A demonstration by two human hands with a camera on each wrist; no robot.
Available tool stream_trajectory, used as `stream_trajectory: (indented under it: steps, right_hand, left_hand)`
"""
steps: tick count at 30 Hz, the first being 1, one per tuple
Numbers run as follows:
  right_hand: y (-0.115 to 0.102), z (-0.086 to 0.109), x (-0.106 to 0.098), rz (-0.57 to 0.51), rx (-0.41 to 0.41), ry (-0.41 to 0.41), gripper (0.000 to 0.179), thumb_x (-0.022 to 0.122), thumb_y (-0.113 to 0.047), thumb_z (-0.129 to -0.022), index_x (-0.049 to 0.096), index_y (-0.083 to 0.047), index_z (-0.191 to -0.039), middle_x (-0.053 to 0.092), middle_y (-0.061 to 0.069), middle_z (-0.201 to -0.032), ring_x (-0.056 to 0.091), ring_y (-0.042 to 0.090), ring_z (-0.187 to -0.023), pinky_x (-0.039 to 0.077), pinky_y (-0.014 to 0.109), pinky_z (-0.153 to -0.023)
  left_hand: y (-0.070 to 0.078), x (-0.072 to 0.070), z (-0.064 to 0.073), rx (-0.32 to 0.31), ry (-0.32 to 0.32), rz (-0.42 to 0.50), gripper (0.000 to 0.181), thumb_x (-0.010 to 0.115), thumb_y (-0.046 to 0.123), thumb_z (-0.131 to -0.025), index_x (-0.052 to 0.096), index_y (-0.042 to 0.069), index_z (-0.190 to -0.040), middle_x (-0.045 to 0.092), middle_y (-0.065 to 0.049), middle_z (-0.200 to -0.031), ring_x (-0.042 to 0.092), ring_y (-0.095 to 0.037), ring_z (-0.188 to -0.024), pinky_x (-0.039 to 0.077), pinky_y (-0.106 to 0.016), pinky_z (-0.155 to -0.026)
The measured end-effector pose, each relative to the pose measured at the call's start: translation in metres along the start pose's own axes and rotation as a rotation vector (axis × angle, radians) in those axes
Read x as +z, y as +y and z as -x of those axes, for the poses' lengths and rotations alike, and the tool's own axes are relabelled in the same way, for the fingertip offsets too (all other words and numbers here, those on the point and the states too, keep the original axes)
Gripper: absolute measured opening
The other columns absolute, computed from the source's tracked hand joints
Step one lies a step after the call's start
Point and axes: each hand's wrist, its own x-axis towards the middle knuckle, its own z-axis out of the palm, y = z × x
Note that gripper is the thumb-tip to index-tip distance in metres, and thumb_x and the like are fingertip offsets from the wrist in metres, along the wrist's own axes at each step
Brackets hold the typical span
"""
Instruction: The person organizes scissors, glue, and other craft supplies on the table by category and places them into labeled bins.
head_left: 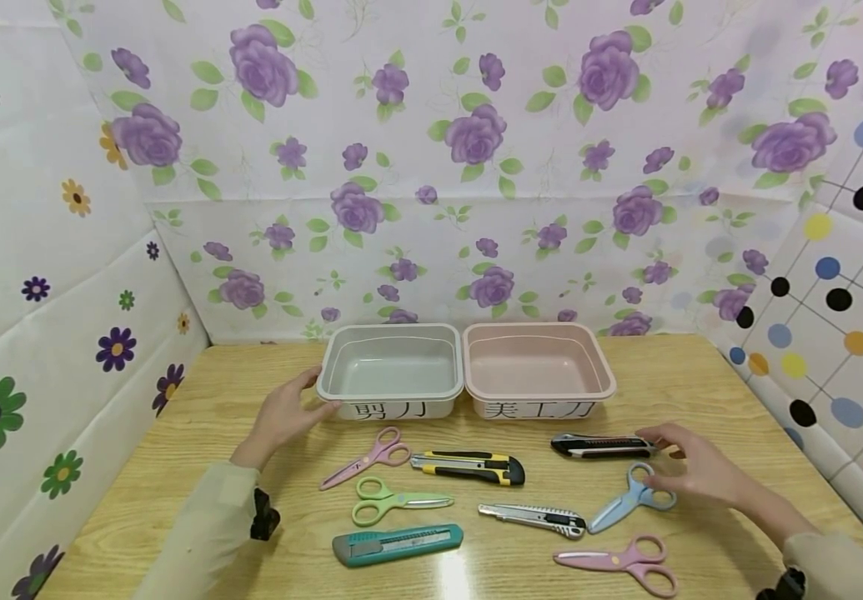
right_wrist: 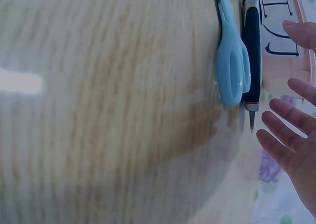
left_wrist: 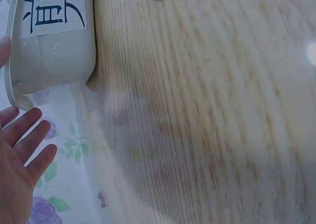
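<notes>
Beside right hand [head_left: 701, 471], blue scissors [head_left: 629, 500]

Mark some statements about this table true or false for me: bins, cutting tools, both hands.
1. The pale grey plastic bin stands left of the pale pink plastic bin. True.
2. The left hand is at the grey bin's left end. True.
3. The light-green plastic-handled scissors lie inside the pink bin. False: those scissors lie on the wooden table.
4. The right hand grips the green scissors. False: that hand is by the black utility knife, fingers spread.
</notes>
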Motion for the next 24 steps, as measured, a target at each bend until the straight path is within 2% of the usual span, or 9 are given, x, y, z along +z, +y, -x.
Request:
stream_trajectory:
  steps: [4, 12, 19, 24]
  right_hand:
    - [0.002, 0.004, 0.003, -0.015, 0.000, 0.000, 0.054, 0.081, -0.023, -0.066, 0.058, -0.009, -0.113, 0.059, 0.004, -0.100, 0.053, 0.012, -0.087, 0.047, 0.026, -0.064]
    - [0.002, 0.009, 0.010, -0.020, -0.046, 0.039, 0.053, 0.084, -0.022, -0.060, 0.061, -0.011, -0.107, 0.057, 0.000, -0.094, 0.051, 0.009, -0.082, 0.047, 0.025, -0.063]
    - [0.003, 0.013, 0.018, -0.062, -0.059, 0.037, 0.054, 0.085, -0.017, -0.057, 0.060, -0.006, -0.104, 0.056, -0.003, -0.089, 0.052, 0.009, -0.077, 0.046, 0.024, -0.063]
    - [0.006, 0.016, 0.022, -0.070, -0.047, 0.042, 0.058, 0.085, -0.014, -0.054, 0.060, -0.004, -0.105, 0.057, -0.003, -0.089, 0.053, 0.007, -0.077, 0.047, 0.024, -0.064]
  left_hand:
    - [0.001, 0.000, 0.000, 0.000, 0.003, 0.007, 0.076, 0.065, 0.045, -0.079, 0.039, 0.002, -0.136, 0.052, -0.020, -0.125, 0.048, -0.040, -0.113, 0.039, -0.057, -0.088]
    - [0.004, 0.001, 0.002, 0.029, 0.048, 0.004, 0.078, 0.060, 0.055, -0.079, 0.042, 0.002, -0.133, 0.055, -0.022, -0.120, 0.050, -0.043, -0.107, 0.041, -0.059, -0.082]
    - [0.001, 0.001, 0.001, -0.006, 0.010, 0.003, 0.076, 0.064, 0.047, -0.080, 0.039, 0.002, -0.136, 0.053, -0.021, -0.124, 0.049, -0.041, -0.112, 0.040, -0.057, -0.087]
    - [0.001, 0.002, 0.001, -0.011, 0.003, -0.006, 0.076, 0.065, 0.046, -0.080, 0.039, 0.003, -0.136, 0.054, -0.020, -0.123, 0.050, -0.040, -0.111, 0.041, -0.056, -0.086]
